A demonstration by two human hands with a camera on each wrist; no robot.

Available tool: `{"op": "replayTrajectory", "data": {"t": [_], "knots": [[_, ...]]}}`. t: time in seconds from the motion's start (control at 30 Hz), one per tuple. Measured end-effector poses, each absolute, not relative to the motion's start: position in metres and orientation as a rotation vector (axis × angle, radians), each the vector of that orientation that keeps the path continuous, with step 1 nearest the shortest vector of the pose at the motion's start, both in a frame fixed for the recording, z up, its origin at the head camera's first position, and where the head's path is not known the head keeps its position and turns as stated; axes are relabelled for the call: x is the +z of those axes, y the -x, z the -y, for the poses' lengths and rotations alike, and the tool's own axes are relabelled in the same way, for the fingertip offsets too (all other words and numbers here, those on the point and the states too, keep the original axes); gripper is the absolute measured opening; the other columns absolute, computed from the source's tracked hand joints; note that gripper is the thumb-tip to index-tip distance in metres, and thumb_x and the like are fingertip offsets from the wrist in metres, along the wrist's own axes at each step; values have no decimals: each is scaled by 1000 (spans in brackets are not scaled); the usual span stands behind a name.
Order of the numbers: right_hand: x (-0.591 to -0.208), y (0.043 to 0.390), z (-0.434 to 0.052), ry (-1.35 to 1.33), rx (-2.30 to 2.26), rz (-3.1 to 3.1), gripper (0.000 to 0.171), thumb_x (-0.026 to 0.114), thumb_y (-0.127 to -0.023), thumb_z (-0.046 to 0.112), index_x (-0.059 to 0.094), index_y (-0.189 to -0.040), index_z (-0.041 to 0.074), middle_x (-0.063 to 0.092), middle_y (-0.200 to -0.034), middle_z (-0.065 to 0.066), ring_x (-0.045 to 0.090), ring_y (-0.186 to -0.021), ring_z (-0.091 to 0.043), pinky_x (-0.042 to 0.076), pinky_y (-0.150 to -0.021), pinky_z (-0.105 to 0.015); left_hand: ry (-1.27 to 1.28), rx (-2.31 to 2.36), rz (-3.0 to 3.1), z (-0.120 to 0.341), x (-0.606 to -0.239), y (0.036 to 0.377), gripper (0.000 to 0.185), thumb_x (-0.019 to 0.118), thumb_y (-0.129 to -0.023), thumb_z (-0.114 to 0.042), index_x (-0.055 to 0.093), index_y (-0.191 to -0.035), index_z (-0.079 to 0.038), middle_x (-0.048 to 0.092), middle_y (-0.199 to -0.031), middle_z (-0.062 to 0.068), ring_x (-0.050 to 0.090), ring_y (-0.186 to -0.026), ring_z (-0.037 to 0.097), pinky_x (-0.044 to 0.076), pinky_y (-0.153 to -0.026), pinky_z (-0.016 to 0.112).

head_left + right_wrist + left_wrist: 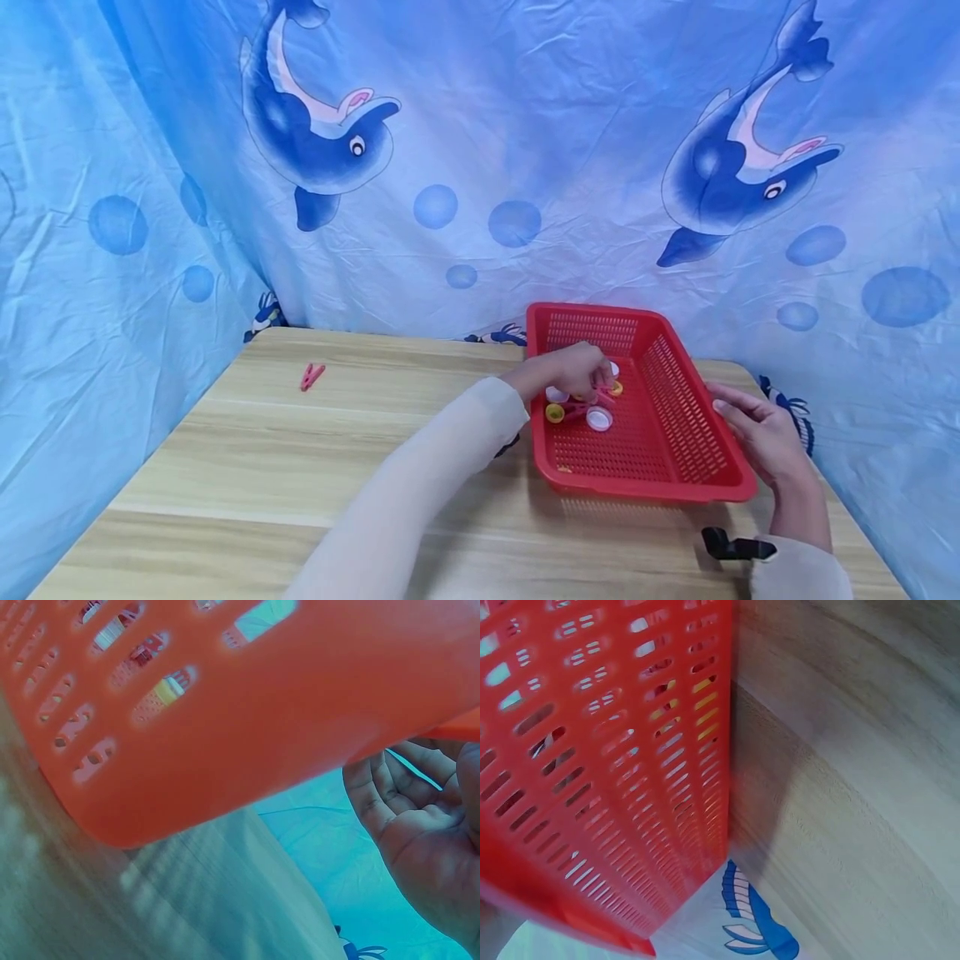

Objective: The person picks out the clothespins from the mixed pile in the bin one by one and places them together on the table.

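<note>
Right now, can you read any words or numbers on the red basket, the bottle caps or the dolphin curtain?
No readable text anywhere.
Red basket: plain mesh plastic, no label.
Bottle caps: white and yellow, too small to show any print.
Pink clothespin on the wooden table: no marking.
Dolphin curtain: only dolphins and bubbles, no letters.
Left hand reaches into the basket; right hand rests beside its rim.
</note>
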State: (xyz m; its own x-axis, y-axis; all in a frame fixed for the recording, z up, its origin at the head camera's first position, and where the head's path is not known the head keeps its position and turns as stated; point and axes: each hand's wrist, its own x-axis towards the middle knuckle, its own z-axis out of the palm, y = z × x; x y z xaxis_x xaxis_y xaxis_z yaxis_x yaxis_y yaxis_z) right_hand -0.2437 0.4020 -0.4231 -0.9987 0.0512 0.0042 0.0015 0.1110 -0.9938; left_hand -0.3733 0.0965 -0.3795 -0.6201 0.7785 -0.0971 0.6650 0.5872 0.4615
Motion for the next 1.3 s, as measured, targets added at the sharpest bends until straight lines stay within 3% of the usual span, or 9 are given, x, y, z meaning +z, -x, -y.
{"op": "replayTrajectory", "data": {"t": [0.23, 0.67, 0.9, 1.3], "knots": [[-423, 246, -396, 48, 2069, 2315, 53, 67, -100, 31, 55, -149, 15, 70, -113, 18, 74, -94, -9, 61, -76, -32, -1256, 613, -2573, -74, -369, 372, 32, 79, -91, -12, 72, -122, -11, 70, -107, -5, 61, -97, 5, 52, -82, 16], [-422, 245, -395, 96, 2037, 2334, 58, 70, -97, 37, 55, -149, 14, 71, -110, 18, 74, -93, -9, 61, -76, -32, -1238, 716, -2731, -19, -346, 386, 31, 74, -94, -11, 72, -124, -6, 70, -111, 4, 63, -101, 14, 54, -86, 24], [-423, 246, -396, 66, 2026, 2340, 57, 69, -98, 35, 54, -149, 13, 70, -111, 19, 73, -94, -9, 61, -77, -32, -1200, 829, -2763, 9, -339, 389, 33, 72, -91, -2, 69, -123, 2, 71, -114, 12, 66, -104, 22, 54, -91, 30], [-424, 243, -400, 71, 2071, 2296, 53, 69, -99, 31, 57, -147, 13, 71, -111, 18, 72, -96, -7, 61, -77, -30, -1163, 819, -2852, 66, -337, 391, 33, 76, -87, -2, 71, -119, 1, 73, -110, 13, 69, -100, 23, 56, -90, 35]]}}
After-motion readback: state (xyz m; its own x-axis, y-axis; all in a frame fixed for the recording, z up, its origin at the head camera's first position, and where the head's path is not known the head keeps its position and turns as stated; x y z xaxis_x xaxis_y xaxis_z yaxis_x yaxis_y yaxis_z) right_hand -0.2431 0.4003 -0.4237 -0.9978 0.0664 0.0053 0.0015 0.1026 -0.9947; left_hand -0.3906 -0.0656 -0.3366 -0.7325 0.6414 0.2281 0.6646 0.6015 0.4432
